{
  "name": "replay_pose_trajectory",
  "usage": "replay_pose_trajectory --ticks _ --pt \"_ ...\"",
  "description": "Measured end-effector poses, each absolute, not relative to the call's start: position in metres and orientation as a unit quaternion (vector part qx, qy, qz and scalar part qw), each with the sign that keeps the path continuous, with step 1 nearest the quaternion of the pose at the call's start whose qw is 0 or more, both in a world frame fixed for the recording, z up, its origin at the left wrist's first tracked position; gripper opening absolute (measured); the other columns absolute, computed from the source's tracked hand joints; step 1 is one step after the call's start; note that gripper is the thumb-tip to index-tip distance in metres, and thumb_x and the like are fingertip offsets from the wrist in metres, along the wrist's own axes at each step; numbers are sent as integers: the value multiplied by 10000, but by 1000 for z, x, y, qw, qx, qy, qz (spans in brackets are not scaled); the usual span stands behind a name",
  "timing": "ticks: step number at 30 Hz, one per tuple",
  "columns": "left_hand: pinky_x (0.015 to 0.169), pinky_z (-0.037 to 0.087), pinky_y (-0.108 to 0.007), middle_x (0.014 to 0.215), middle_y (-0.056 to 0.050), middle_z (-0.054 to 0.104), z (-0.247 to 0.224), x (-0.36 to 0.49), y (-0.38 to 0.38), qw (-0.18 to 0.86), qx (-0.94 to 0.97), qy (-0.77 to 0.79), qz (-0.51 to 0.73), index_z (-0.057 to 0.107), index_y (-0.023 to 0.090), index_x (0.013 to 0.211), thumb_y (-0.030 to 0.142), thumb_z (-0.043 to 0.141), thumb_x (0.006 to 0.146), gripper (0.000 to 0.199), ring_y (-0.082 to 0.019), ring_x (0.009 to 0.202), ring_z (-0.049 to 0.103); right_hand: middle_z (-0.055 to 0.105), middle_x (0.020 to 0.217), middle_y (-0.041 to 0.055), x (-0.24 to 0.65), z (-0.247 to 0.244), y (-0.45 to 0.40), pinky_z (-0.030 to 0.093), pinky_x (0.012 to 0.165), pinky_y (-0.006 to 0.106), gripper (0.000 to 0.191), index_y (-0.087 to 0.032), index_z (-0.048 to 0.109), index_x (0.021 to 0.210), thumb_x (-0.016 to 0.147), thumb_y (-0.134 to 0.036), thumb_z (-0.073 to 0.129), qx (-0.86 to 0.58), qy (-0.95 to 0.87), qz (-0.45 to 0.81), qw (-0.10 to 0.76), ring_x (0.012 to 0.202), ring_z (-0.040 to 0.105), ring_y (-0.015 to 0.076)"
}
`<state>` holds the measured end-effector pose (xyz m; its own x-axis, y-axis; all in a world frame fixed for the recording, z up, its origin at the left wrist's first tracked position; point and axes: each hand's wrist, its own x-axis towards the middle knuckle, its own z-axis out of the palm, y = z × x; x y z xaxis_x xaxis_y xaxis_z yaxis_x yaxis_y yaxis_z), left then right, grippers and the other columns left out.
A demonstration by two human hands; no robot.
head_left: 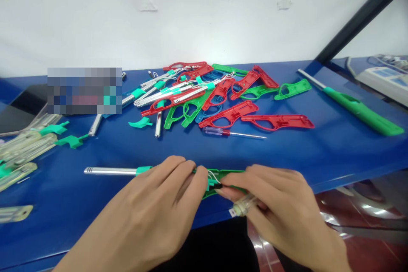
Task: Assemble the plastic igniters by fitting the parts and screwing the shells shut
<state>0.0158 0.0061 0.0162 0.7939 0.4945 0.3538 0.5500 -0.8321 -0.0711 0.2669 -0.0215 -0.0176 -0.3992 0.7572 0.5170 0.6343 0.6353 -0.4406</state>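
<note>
Head view gives me both hands close together at the near edge of the blue surface [178, 149]. Between them is an open green handle [232, 171], partly covered by the fingers. A metal tube [110, 171] with a green sleeve [143, 170] comes out on the far side of the left hand [159, 210]; how it meets the handle, I cannot see.

The left fingers are bent and closed over the handle, although their tips are hidden from me. The right hand [280, 206] has thumb and forefinger almost together beside the white wires [213, 174]; whether they pinch a wire, I cannot tell. Its other fingers are curled around a clear tank [244, 205].

I judge the handle to be light, stiff plastic, best held by its outer edges. The tube is probably smooth and may turn in the fingers, so I would prefer the sleeve for grip. The wires look soft and delicate; I would not pull them. The tank seems hard and rather slippery, and I would hold it around its body.
</note>
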Motion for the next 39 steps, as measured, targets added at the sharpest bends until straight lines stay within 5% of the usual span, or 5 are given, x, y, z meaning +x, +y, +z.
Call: replay_pose_trajectory --ticks 8,12,19,26,39 --pt "848 632 -325 1239 -118 753 7 14 -3 99 -925 -325 -172 709 153 1210 56 259 1118 469 -230 1028 747 721 752 -71 266 -17 -21 437 600 274 190 -198 756 1002 1147 -210 634 -414 -834 84 356 595 592 110" --pt "780 630 -265 1124 -83 736 4 11 -3 75 -930 -313 -175 679 170 1195 77 277 1142 417 -187 939 736 717 738 -58 267 -18 -22 427 577 290 206 -186 771 1001 1150 -212 631 -408 -837 71 357 582 588 117" --pt "1130 616 -314 1335 -87 767 -15 -15 -4 89 -935 -304 -159 572 191 1555 91 369 1146 468 -212 1300 738 609 681 -38 268 -21 -20 361 524 312 286 -173 811 985 1170 -240 605 -395 -848 29 353 560 533 130" --pt "1147 623 -314 1527 -32 727 -28 -32 -15 3 -918 -340 -203 520 304 1666 151 391 1153 550 -201 1282 775 547 649 -35 270 -20 -21 361 511 308 317 -162 858 1004 1174 -263 609 -392 -851 4 348 542 506 130" --pt "1067 688 -365 1279 -98 819 -13 -15 -2 69 -935 -287 -197 691 179 1452 108 366 1148 450 -247 1243 808 553 635 -39 268 -22 -19 391 520 305 321 -164 835 929 1163 -224 624 -380 -849 -14 365 539 500 127"
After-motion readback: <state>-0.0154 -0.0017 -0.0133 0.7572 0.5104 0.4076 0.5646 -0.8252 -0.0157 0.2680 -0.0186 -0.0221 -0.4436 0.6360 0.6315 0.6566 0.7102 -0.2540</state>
